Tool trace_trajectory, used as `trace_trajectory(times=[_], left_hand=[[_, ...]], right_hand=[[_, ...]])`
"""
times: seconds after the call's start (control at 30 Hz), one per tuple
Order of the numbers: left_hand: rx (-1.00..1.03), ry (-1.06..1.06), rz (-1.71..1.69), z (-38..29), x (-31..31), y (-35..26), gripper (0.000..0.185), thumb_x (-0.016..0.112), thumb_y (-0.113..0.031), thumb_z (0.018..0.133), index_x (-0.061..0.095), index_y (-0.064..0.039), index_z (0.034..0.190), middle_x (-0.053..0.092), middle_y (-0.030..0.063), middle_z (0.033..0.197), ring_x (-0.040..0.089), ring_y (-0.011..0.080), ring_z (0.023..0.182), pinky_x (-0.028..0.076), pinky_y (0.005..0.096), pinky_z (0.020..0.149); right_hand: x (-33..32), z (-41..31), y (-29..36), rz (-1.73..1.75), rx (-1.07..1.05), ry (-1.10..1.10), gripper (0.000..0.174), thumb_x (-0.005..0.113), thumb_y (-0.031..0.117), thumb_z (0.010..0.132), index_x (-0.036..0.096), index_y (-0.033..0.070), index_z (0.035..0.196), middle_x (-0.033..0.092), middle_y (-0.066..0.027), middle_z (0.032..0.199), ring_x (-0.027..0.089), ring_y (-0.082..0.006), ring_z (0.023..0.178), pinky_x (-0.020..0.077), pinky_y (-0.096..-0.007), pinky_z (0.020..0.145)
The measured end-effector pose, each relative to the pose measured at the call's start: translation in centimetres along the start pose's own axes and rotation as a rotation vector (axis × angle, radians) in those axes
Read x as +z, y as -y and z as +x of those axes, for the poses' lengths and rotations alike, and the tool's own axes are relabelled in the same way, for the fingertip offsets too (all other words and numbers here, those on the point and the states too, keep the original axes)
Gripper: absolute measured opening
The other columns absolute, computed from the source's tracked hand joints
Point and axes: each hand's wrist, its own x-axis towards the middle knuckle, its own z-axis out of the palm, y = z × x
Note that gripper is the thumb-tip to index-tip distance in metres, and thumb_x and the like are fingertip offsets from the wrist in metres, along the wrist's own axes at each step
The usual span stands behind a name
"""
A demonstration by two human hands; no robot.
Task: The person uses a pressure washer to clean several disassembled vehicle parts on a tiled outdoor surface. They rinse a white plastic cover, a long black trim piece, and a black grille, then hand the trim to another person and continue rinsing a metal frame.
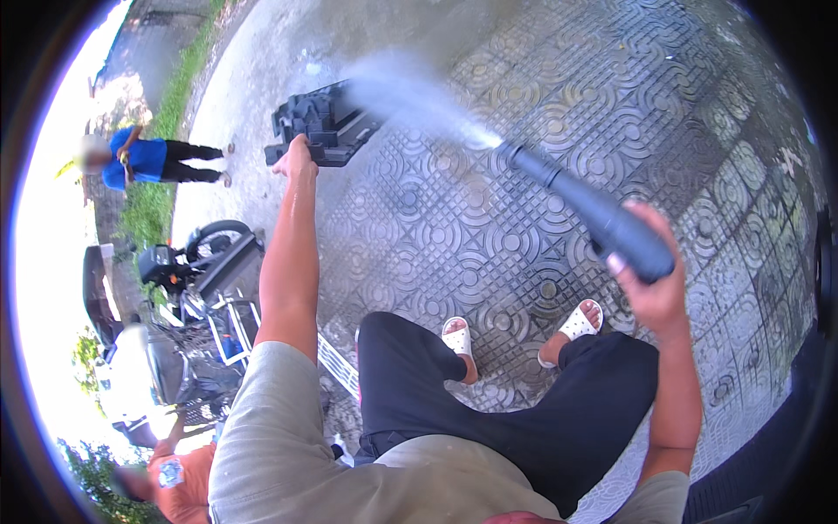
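My left arm is stretched out, and my left hand [298,157] grips the near edge of a black molded plastic part [321,121], which has ribs and raised compartments. In my right hand [655,291] is a dark grey pressure washer spray gun [589,206], its barrel angled toward the plastic part. A fan of white water spray [419,98] leaves the nozzle and hits the far side of the part. That side is partly hidden by mist.
Wet patterned paving tiles [419,262] lie underfoot, around my white sandals [458,337]. A person in a blue shirt [144,160] stands beyond the part. Parked motorcycles [203,262] and a person in an orange shirt [180,478] are at left. A dark surface [753,471] edges the lower right.
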Motion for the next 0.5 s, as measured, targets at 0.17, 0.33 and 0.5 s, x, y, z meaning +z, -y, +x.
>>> trace_trajectory(times=[0.17,0.33,0.5], left_hand=[[0.182,0.282,0.297,-9.1,2.3,-16.0,0.127,0.084,-0.012,0.069,-0.005,0.014,0.155,0.056,0.0280,0.132,0.070,0.0331,0.106,0.061,0.0432,0.081],[0.186,0.355,0.412,-17.6,6.9,-24.3,0.124,0.087,-0.016,0.070,0.002,0.009,0.157,0.056,0.0279,0.137,0.066,0.0340,0.118,0.058,0.0437,0.092],[0.368,0.622,0.542,-24.9,10.5,-27.2,0.095,0.087,-0.012,0.070,0.035,0.006,0.148,0.063,0.0228,0.128,0.066,0.0328,0.117,0.058,0.0477,0.092]], right_hand=[[-5.7,-2.5,14.9,0.033,0.209,0.026,0.066,0.072,-0.007,0.079,0.056,0.003,0.143,0.069,-0.0213,0.132,0.070,-0.0355,0.122,0.0533,-0.0388,0.102],[-12.6,-5.1,29.5,0.135,0.144,-0.063,0.068,0.072,-0.012,0.080,0.054,0.001,0.143,0.069,-0.0197,0.132,0.074,-0.0294,0.112,0.0557,-0.0371,0.096],[-18.8,-7.3,35.8,0.108,0.143,-0.098,0.066,0.073,-0.009,0.081,0.053,0.001,0.144,0.068,-0.0213,0.133,0.073,-0.0361,0.116,0.0563,-0.0397,0.097]])
